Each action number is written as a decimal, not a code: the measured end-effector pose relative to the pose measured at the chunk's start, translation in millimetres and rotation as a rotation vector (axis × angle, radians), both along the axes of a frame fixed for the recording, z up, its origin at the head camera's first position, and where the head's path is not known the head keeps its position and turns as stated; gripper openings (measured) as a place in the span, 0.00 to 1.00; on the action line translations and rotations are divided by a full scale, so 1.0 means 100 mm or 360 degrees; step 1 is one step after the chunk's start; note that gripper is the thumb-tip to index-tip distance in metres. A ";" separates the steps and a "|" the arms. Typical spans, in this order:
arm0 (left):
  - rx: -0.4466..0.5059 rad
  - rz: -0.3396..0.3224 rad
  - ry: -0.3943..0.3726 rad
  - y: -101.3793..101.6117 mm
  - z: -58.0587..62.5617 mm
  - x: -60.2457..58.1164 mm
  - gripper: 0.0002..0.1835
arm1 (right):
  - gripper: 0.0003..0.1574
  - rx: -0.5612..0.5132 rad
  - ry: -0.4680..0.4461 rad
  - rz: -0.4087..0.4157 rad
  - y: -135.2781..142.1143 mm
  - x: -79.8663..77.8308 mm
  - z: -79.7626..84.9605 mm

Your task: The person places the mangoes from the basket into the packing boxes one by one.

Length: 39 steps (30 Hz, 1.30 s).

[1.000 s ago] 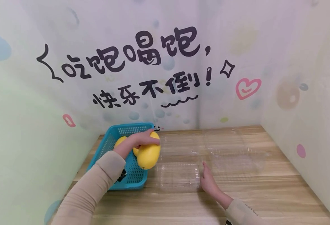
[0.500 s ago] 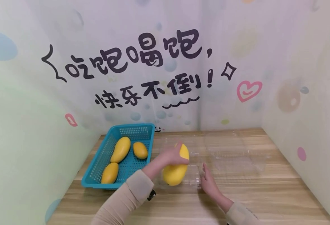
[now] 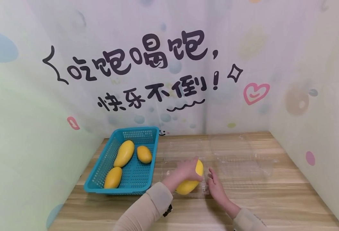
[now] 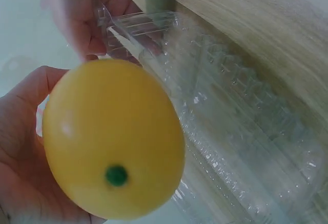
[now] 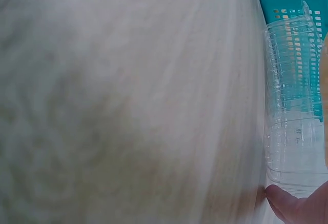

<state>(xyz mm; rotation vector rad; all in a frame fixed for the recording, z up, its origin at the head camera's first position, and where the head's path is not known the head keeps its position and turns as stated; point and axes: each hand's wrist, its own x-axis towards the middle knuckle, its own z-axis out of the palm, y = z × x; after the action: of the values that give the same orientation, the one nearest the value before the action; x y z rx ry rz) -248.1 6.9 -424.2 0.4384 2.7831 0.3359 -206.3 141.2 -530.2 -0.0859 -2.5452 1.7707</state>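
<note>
In the head view my left hand (image 3: 185, 171) grips a large yellow mango (image 3: 186, 188) low over the near clear plastic clamshell box (image 3: 203, 192). The left wrist view shows the mango (image 4: 115, 131) end-on, a green stem spot facing the camera and fingers curled round its side. Beneath and beside it, the clear box (image 4: 230, 101) lies with its lid folded back. My right hand (image 3: 218, 192) is held against the box's right end, fingers extended and holding nothing. A thumb of that hand (image 5: 294, 206) shows at the box's end in the right wrist view.
Left of the box stands a blue-green plastic basket (image 3: 100, 170) with three mangoes inside, one of them (image 3: 124, 154) larger. Another open clear box (image 3: 239, 166) lies to the right on the wooden table (image 3: 273, 205). A printed back wall (image 3: 215, 118) closes off the far side.
My left hand has carried the mango out of the basket, rightward and down to the near clear box. My right hand has stayed at the box's right end.
</note>
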 end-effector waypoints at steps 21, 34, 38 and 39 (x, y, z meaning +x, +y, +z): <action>-0.0057 -0.0095 0.0065 -0.02 -0.42 -0.04 0.47 | 0.28 0.0033 0.0132 -0.0028 -0.01 0.01 -0.05; -0.0126 -0.0120 0.0129 0.10 -0.52 -0.04 0.42 | 0.28 0.0039 0.0117 -0.0019 -0.02 0.01 -0.04; -0.0044 -0.0056 0.0100 0.11 -0.55 -0.07 0.41 | 0.27 0.0064 0.0133 -0.0027 -0.03 0.01 -0.06; -0.0025 -0.0037 0.0091 0.11 -0.55 -0.07 0.41 | 0.27 0.0073 0.0137 -0.0027 -0.03 0.01 -0.06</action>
<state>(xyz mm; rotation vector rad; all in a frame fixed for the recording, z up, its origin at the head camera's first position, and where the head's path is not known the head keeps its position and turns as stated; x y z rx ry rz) -255.3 18.0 -479.3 0.4832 2.8315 0.3007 -205.1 138.2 -536.3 -0.0293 -2.5155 1.6710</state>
